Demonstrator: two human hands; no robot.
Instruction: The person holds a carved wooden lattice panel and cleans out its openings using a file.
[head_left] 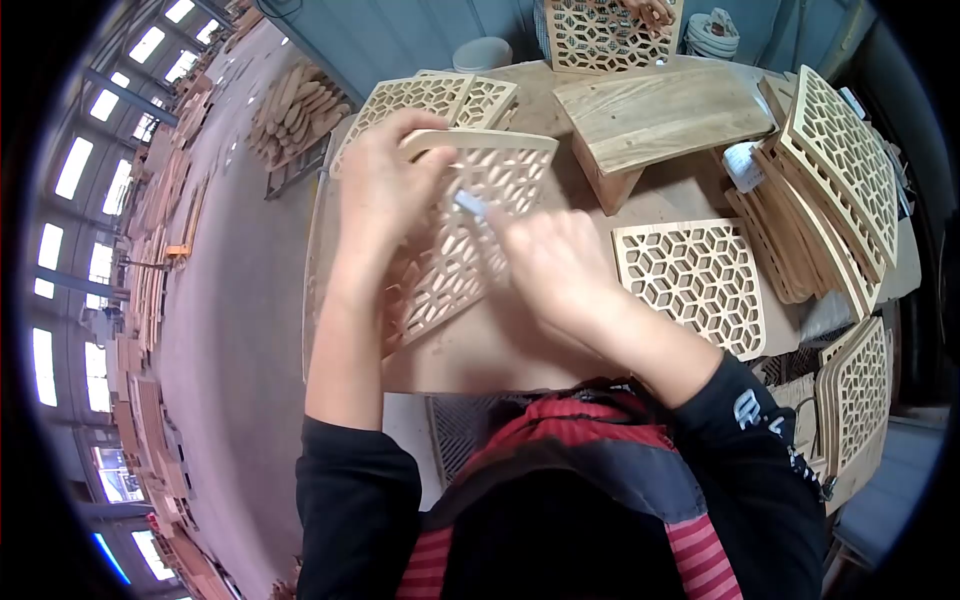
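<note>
A wooden lattice panel [470,250] is held tilted above the work table [450,360]. My left hand [390,190] grips its upper left edge, thumb on the front and fingers behind. My right hand [560,260] is closed on a small pale blue tool [469,203], whose tip is at the panel's openings; motion blurs it, so its kind cannot be made out. Flat on the table to the right of my right hand lies another lattice panel [690,280].
Behind the held panel lie more lattice panels [415,97]. A small wooden stand [660,115] is at the back. Stacked panels [845,160] lean at the right, with another stack [855,400] lower. A co-worker's hand [650,12] touches an upright panel [610,40].
</note>
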